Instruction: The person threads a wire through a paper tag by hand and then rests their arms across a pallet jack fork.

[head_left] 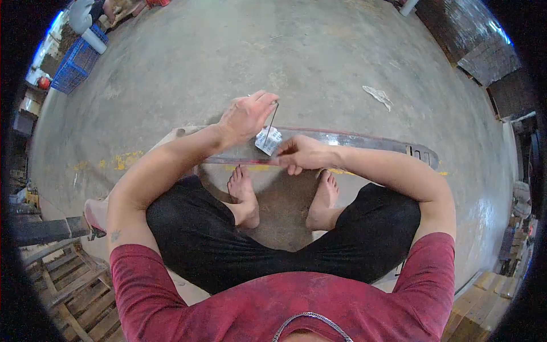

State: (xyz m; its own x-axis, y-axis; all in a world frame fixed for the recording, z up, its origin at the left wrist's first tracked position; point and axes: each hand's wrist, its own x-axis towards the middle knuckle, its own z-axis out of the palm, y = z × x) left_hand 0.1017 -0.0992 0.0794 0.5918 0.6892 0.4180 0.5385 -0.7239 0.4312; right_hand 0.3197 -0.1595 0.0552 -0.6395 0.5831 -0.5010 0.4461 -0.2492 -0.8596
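A thin dark rod [272,121] hangs down from the fingers of my left hand [249,117], which are closed on its upper end. Its lower part passes in front of a small white printed piece [268,141], which lies over a long metal bar or pallet-jack fork [347,140]. My right hand [302,154] is just right of the printed piece, its fingers curled together near the rod's lower end. Whether anything is between those fingers is too small to tell.
Two bare feet [243,196] are behind the long metal piece. A white scrap [378,97] lies on the floor [228,51]. Blue crates [77,64] and a person [82,16] are at upper left, wooden pallets [80,285] at lower left, cardboard boxes [484,302] at lower right.
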